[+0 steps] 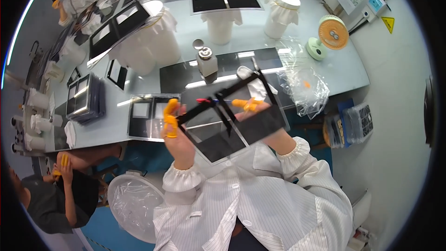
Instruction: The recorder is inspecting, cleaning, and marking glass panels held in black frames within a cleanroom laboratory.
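Observation:
A clear glass panel point(265, 122) with black borders and two windows is tilted in front of my chest. My left hand point(179, 142), with orange finger cots, closes on its left edge. My right hand point(253, 110), also in orange finger cots, is partly hidden by the panel's dark bars. Its fingers are pinched round a slender pen-like stick with a red tip point(202, 100) and a bluish shaft. Just past that hand lies a white cloth point(253, 83). Another two-window panel point(139, 125) rests on the table beside my left hand.
A pump bottle point(206, 62) with a raised lid stands ahead. White cloth-topped tubs point(220, 30) hold up more panels. Crumpled clear plastic point(304, 86) and a small fan point(332, 32) are at right, stacked panels point(83, 97) at left. A lined bin point(132, 204) stands below; two other people sit at left.

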The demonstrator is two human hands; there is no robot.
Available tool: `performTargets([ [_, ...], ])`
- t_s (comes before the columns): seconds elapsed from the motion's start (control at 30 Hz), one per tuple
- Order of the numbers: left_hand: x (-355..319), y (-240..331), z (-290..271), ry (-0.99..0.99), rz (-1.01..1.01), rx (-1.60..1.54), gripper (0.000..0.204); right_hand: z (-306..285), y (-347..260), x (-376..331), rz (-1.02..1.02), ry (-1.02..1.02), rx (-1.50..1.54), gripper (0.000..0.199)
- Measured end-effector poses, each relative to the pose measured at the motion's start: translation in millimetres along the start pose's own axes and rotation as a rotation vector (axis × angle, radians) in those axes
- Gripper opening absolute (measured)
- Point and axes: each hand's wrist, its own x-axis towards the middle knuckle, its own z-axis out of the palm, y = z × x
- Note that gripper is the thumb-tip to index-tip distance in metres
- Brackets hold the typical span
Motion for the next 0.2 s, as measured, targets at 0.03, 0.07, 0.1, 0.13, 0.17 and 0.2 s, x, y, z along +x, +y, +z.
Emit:
performTargets([
  [0.03,3,5,-4,0.089,-0.031,-0.021,0.044,16,-17,-11,-0.108,0.156,0.082,0.025],
  [0.07,10,7,-10,0.100,0.041,0.002,0.043,-7,-34,-9,-0.208,0.133,-0.010,0.022],
  [0.1,15,9,-13,0.128,0.042,0.012,0.043,-36,-62,-9,-0.309,0.114,-0.103,0.022],
  [0.13,15,8,-15,0.117,0.016,-0.002,0.042,-48,-90,-10,-0.358,0.271,-0.231,0.019],
  [0.17,13,5,-19,0.108,-0.008,-0.013,0.042,-60,-118,-9,-0.403,0.427,-0.357,0.018],
  [0.2,13,3,-21,0.106,-0.049,-0.002,0.043,-59,-121,-12,-0.416,0.436,-0.356,0.018],
])
